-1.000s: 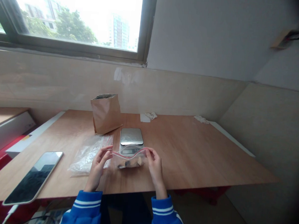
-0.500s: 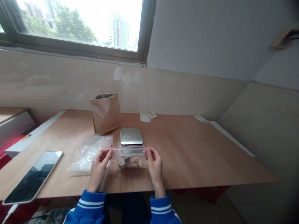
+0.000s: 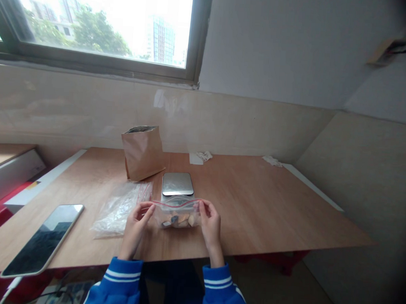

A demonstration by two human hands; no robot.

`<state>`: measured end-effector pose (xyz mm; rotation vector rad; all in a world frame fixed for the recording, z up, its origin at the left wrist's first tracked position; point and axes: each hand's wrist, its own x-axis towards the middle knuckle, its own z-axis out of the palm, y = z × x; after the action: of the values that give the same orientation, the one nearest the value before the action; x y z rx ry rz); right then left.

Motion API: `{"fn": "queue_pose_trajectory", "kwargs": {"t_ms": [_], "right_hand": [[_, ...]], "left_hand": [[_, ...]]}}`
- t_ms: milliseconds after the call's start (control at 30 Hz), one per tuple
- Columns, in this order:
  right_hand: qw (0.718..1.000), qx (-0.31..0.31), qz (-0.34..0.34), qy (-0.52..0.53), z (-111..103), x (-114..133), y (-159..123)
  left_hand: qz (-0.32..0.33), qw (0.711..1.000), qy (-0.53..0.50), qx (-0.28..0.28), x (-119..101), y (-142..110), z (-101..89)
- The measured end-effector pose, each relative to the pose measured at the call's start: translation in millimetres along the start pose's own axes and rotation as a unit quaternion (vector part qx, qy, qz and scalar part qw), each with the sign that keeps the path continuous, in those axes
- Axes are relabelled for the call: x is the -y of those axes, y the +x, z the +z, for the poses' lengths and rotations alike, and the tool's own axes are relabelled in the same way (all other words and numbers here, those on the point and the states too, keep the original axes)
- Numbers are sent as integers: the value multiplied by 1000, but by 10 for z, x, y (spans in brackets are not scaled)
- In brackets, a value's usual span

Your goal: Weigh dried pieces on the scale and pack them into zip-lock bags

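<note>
A clear zip bag (image 3: 179, 210) with a red strip along its top hangs between my two hands, in front of the scale. Inside it lie several small tan, brown and dark pieces, whose kind I cannot make out. My left hand (image 3: 137, 226) pinches the bag's upper left corner, and my right hand (image 3: 210, 226) pinches the upper right one. The bag's mouth bows apart in the middle. Just behind it stands a digital scale (image 3: 178, 184) with a square metal plate, its front partly covered by the bag.
Left of my left hand lies a stack of clear zip bags (image 3: 119, 209). A brown paper bag (image 3: 142, 155) stands open behind them. A phone (image 3: 42, 241) with a white cable rests at the table's left front edge. Crumpled white tissue (image 3: 204, 156) lies at the back.
The zip bag's top edge was straight and taut; now it sags and bows apart, with my left hand slightly closer to my right. The pieces inside show more clearly.
</note>
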<state>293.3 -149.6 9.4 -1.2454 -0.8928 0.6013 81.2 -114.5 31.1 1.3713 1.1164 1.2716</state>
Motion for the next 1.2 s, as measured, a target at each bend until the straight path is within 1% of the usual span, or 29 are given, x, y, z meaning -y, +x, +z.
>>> {"fn": "queue_pose_trajectory", "kwargs": {"t_ms": [233,433,533,667,733,867,1067,1200], "right_hand": [[1000,-1,-2,-4,-4,8,-9],[1000,-3,0,-3,-13,39,-11],[1000,12,-2,8,-9,60,-14],[998,53,-4,26,-12,68,-23],[998,61,-4,24,-17,65,-26],[998,63,3,24,-31,51,-27],[998,62,7,25,-46,8,-16],[999,46,-1,14,-49,6,-13]], "left_hand": [[7,1000,-18,-13,-48,-28,46],[-21,999,-19,-29,-17,-26,6],[-25,999,-23,-20,-1,-18,-5],[-25,999,-43,-2,3,-12,6],[-33,999,-42,-1,-5,-15,18],[-34,999,-34,-7,-26,-22,38],[-4,1000,-25,-6,6,0,19],[-8,1000,-16,13,74,18,3]]}}
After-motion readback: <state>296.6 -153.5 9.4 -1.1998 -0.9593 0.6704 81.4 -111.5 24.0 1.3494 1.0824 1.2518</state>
